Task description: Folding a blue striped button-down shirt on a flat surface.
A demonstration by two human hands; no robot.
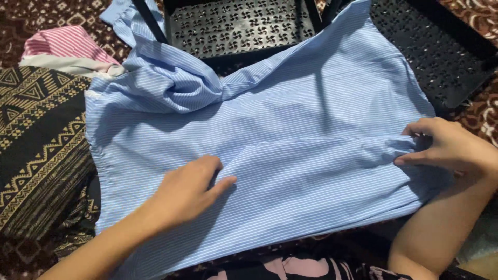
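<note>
A light-blue pinstriped shirt [290, 129] is spread flat across the middle of the view, over a dark patterned floor covering [482, 111], w/ its far edge lying on a black perforated rack [244, 23]. One sleeve [321, 155] is already folded in across the body and lies as a long flat band; the upper-left part is still bunched and creased, so the fold is judged approx. half done, w/ smoothing and further folds left. The left hand [189, 189] is laid on the cloth near the sleeve's inner end, fingers loosely curled and pressing down. The right hand [451, 148] is closed in a pinch on the sleeve's cuff end at the shirt's right edge. Fabric looks thin, soft, woven cotton-type, fine white stripes. To the left, a black-and-cream geometric-print cloth [36, 145] and a pink striped garment [65, 44] are seen, both soft and rumpled.
</note>
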